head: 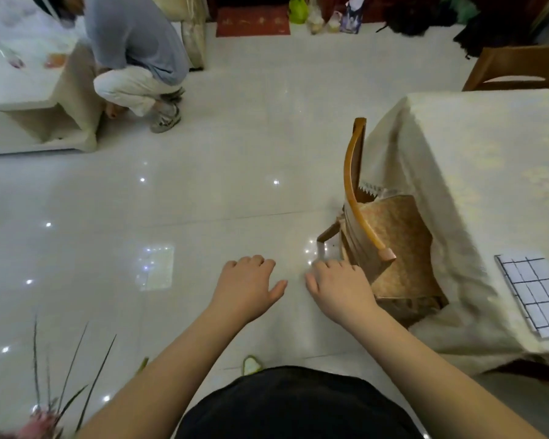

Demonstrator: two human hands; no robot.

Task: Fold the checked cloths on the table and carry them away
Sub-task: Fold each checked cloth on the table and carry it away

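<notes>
1. The left hand and right hand hang side by side over the bare floor, palms down, fingers loosely spread, both empty and touching nothing.
2. Just right of the right hand stands a wooden chair, tucked under the draped tabletop.
3. The checked cloth lies well to the right of both hands on the tabletop's near edge: white with a thin dark grid, flat, seemingly one neat layer, partly cut off by the frame, so I cannot tell whether there are more.
4. By my reading, no folding has begun; this is the approach step.
5. The next move calls for turning right, past the chair, and reaching both hands to the cloth's edges.
</notes>
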